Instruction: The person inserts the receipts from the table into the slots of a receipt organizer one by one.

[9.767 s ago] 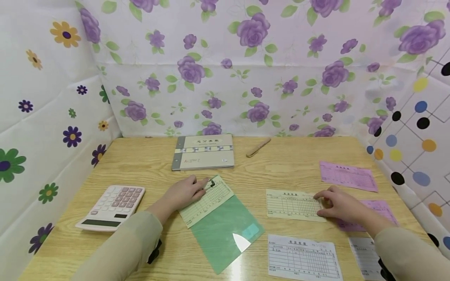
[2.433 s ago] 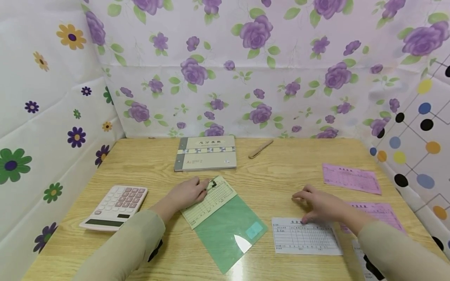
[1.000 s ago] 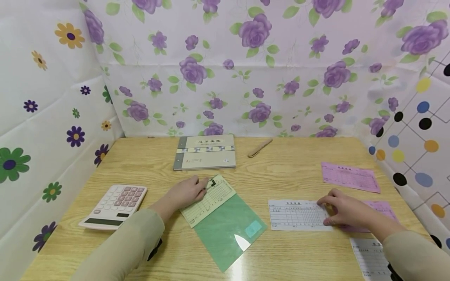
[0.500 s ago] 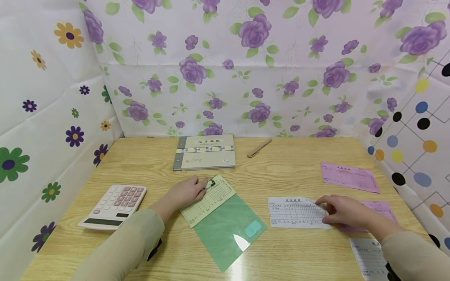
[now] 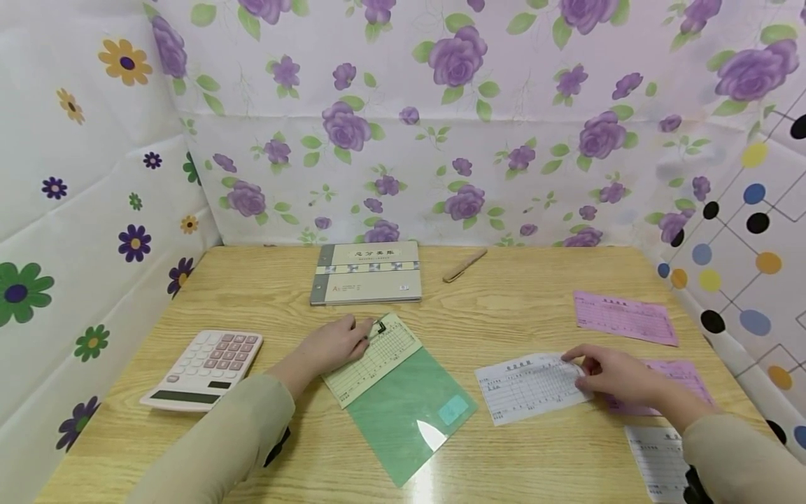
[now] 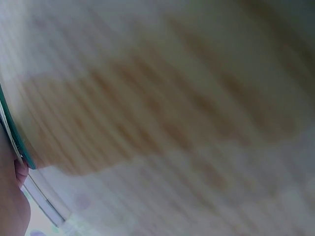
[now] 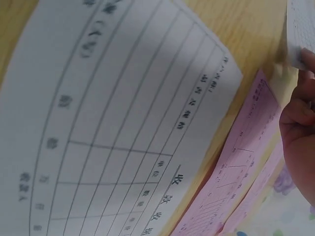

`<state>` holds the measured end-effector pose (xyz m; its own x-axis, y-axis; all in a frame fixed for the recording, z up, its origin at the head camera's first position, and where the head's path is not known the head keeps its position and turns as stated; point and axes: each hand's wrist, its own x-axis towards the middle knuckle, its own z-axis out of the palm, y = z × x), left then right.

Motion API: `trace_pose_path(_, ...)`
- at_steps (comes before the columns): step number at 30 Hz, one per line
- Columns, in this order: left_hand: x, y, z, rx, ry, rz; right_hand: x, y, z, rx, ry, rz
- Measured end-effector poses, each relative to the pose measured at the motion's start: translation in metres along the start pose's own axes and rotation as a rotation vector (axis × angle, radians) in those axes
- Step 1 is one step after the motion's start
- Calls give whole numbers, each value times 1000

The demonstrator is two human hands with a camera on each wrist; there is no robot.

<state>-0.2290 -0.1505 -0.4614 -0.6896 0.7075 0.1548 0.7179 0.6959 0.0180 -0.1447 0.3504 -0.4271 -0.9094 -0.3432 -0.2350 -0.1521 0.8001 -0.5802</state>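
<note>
My left hand (image 5: 334, 345) holds the top corner of a green clipboard (image 5: 409, 413), its fingers by the black clip (image 5: 380, 328). Under the clip lies a pale yellow receipt slip (image 5: 378, 360). The left wrist view catches only the green board's edge (image 6: 17, 132) and part of the hand. To the right, my right hand (image 5: 613, 378) pinches the right end of a white receipt slip (image 5: 529, 388), which slants down to the left. The right wrist view shows the fingers (image 7: 307, 61) on that slip's edge.
A second white slip (image 5: 658, 462) lies near my right sleeve, large in the right wrist view. Two pink slips (image 5: 625, 317) lie at the right, one partly behind the hand. An account book (image 5: 366, 273) and pen (image 5: 464, 266) lie at the back, a calculator (image 5: 204, 371) at left.
The loose yellow slip seen earlier at right is gone from there. My right hand has taken the white slip, drawn it further back and turned its left end towards me. The left hand has stayed.
</note>
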Motion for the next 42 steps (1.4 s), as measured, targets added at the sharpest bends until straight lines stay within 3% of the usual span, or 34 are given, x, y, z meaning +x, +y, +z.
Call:
trace_pose_path(7, 0, 0, -1, -6, -10, 1, 2, -5, -8, 162, 49, 28)
trace_pose_path(16, 0, 1, -2, -6, -17, -2, 13, -5, -5, 125, 137, 51)
trace_pose_path(23, 0, 2, -3, -11, -17, -7, 19, -5, -6, 191, 135, 72)
trace_pose_path(34, 0, 1, -3, -11, -12, -9, 36, -39, -23, 240, 200, 55)
trace_pose_path(42, 0, 0, -1, 5, 19, 16, 68, -71, -6, 406, 177, -12)
